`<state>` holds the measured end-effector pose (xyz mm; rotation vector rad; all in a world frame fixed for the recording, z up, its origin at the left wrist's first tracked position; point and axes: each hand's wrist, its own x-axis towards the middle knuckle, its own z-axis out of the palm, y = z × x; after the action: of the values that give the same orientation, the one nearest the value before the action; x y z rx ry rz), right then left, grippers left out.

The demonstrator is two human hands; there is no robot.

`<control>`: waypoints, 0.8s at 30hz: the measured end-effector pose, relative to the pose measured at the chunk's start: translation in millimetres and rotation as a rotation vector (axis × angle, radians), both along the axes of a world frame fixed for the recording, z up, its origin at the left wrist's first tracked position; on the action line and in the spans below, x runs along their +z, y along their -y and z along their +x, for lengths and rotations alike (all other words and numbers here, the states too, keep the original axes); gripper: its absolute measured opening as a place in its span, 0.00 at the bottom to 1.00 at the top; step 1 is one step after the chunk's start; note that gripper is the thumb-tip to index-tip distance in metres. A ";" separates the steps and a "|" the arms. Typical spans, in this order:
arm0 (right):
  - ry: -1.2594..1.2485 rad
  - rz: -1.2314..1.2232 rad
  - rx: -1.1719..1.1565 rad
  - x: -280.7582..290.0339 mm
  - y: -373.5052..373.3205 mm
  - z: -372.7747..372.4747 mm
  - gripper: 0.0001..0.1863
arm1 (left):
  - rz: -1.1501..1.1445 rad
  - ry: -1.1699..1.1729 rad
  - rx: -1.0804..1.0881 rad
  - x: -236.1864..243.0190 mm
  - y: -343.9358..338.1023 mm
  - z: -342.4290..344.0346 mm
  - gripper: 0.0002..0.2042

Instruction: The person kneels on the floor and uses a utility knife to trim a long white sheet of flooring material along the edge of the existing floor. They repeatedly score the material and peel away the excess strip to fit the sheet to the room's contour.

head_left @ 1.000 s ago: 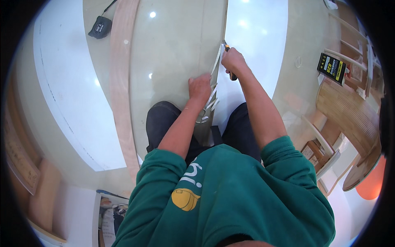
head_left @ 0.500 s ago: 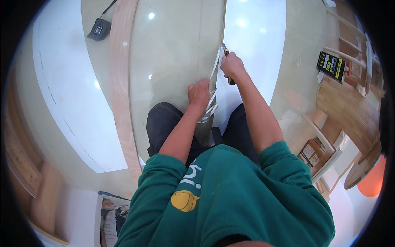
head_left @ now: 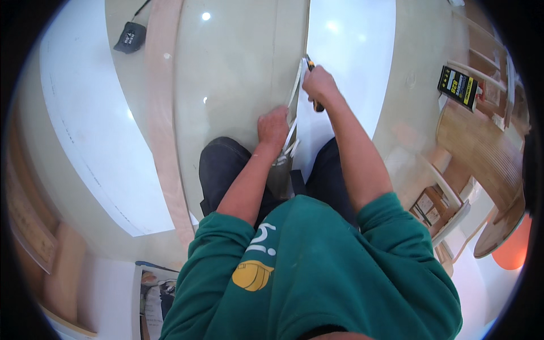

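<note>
A dark cutter and pale strip meet a white board edge.

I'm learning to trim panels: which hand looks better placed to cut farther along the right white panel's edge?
Probably the right hand: it grips the knife, whose tip is at the edge of the panel. The left hand, farther back, pinches the strip.

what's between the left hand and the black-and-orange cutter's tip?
A narrow white strip, running from the left hand up toward the cutter, beside the left edge of the white panel. Shows in the head view.
</note>
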<state>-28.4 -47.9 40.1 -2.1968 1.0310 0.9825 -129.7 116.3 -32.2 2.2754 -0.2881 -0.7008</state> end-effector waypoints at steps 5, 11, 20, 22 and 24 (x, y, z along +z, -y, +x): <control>-0.018 -0.029 0.033 -3.5 1.7 -6.5 0.21 | -0.045 0.046 0.008 -7.3 -4.4 -4.3 0.07; -0.049 -0.013 0.005 7.8 -8.0 -4.0 0.18 | -0.022 -0.009 -0.014 -3.5 -9.2 -9.8 0.08; 0.023 -0.057 0.050 -3.8 -7.0 -23.0 0.19 | 0.081 -0.057 -0.117 11.4 -18.8 -7.9 0.08; -0.004 -0.020 0.033 5.0 -9.0 -16.2 0.19 | 0.063 -0.070 -0.132 11.2 -17.0 -14.0 0.08; -0.021 -0.022 0.020 1.8 -8.6 -17.1 0.19 | 0.070 -0.083 -0.153 12.6 -13.7 -19.0 0.09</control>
<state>-45.6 -39.3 41.9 -2.2231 1.0355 1.0096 -148.6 129.9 -19.6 2.3006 -0.4064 -0.8939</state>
